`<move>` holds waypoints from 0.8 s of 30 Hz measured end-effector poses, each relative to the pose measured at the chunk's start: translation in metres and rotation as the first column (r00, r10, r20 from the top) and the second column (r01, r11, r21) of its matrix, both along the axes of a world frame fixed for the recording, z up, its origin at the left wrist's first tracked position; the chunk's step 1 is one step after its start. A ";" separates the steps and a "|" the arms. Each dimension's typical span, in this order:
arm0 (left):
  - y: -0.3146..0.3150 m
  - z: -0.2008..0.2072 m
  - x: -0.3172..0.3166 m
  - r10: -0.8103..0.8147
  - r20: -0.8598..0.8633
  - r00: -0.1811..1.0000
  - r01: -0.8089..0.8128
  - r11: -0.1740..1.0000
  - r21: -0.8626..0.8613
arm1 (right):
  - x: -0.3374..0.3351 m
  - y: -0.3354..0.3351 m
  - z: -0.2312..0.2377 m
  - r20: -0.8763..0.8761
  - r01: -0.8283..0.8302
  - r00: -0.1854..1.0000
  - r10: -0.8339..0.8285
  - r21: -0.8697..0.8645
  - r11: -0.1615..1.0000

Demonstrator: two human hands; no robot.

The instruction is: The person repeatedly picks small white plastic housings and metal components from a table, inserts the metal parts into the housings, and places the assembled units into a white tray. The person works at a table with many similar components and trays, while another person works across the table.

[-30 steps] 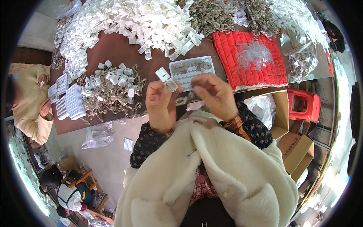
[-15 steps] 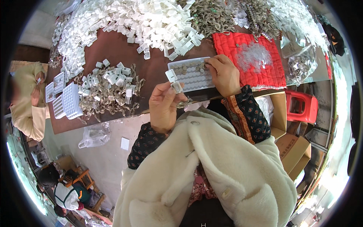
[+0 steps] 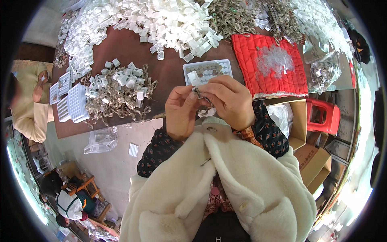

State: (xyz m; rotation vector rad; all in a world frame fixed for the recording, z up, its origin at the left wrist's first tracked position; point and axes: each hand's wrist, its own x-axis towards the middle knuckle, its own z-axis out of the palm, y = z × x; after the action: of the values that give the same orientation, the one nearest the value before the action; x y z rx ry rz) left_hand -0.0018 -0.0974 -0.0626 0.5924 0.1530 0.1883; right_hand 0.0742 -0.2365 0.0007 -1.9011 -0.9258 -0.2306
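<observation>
My left hand (image 3: 180, 115) pinches a small white plastic case (image 3: 194, 78) whose lid stands up. A clear, coiled strand (image 3: 207, 111) hangs below the fingers, apparently from that case. My right hand (image 3: 233, 103) meets the left at the case, its thumb and fingers pressed together on it; whether a small disc is between them is hidden. Just beyond both hands lies a white ridged tray (image 3: 230, 66) holding several small round metallic discs (image 3: 212, 68).
White cases are heaped across the far table (image 3: 161, 66). A pile of cases with coiled strands (image 3: 121, 86) and stacked white trays (image 3: 77, 105) sit left. Rightward are a red quilted cloth (image 3: 246, 60) with clear pieces, a red stool (image 3: 323, 116) and cardboard boxes (image 3: 312, 163). A co-worker's arm (image 3: 38, 113) shows left.
My right hand has left the tray and come down and left to the case in my left hand. The left hand has shifted slightly right.
</observation>
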 end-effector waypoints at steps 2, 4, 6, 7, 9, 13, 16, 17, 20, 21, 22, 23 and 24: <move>0.000 0.001 -0.002 -0.005 0.002 1.000 0.005 1.000 0.015 | -0.003 0.001 0.003 -0.012 -0.005 1.000 0.005 -0.012 1.000; 0.000 0.002 -0.004 -0.003 -0.002 1.000 0.003 1.000 0.025 | -0.004 0.000 0.005 -0.032 -0.024 0.999 0.022 -0.043 0.999; -0.001 0.002 -0.005 0.007 -0.012 1.000 -0.006 0.999 0.033 | -0.004 -0.003 0.006 -0.088 -0.043 0.995 0.037 -0.061 0.997; -0.001 0.001 -0.006 -0.005 -0.013 1.000 0.005 1.000 0.025 | -0.005 -0.004 0.007 -0.132 -0.054 0.990 0.046 -0.063 0.997; 0.000 0.001 -0.006 -0.018 -0.018 1.000 0.018 1.000 0.020 | -0.006 -0.005 0.007 -0.125 -0.038 0.992 0.030 -0.065 0.997; 0.001 0.000 -0.006 -0.042 -0.006 0.999 0.042 0.999 -0.018 | -0.009 -0.004 0.008 -0.018 -0.010 1.000 0.009 -0.078 0.997; 0.002 -0.001 -0.007 -0.052 -0.040 0.998 0.051 0.998 -0.025 | -0.008 -0.002 0.007 -0.068 -0.023 0.997 0.019 -0.060 0.998; 0.003 -0.002 -0.007 -0.060 -0.043 0.997 0.059 0.998 -0.035 | -0.008 -0.001 0.006 -0.095 -0.009 0.995 0.006 -0.029 1.000; 0.002 -0.004 -0.007 -0.083 -0.038 0.996 0.080 0.995 -0.062 | -0.007 0.004 -0.001 0.029 0.040 0.999 -0.041 0.020 0.999; 0.002 -0.005 -0.006 -0.091 -0.033 0.995 0.089 0.994 -0.069 | -0.006 0.004 -0.003 0.057 0.037 0.998 -0.038 0.031 0.999; 0.002 -0.005 -0.006 -0.096 -0.039 0.995 0.093 0.993 -0.067 | -0.005 0.004 -0.006 0.081 0.026 0.996 -0.028 0.024 0.999; 0.002 -0.006 -0.005 -0.101 -0.043 0.994 0.098 0.993 -0.065 | -0.004 0.003 -0.009 0.106 0.016 0.994 -0.018 0.016 1.000; 0.002 -0.007 -0.005 -0.101 -0.034 0.994 0.099 0.993 -0.057 | -0.004 0.002 -0.012 0.128 0.011 0.992 -0.012 0.014 1.000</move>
State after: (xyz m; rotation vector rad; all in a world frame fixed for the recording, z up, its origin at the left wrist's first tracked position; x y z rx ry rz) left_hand -0.0067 -0.0952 -0.0696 0.5473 0.1633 0.0755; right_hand 0.0707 -0.2345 -0.0108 -1.8970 -0.9963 -0.3682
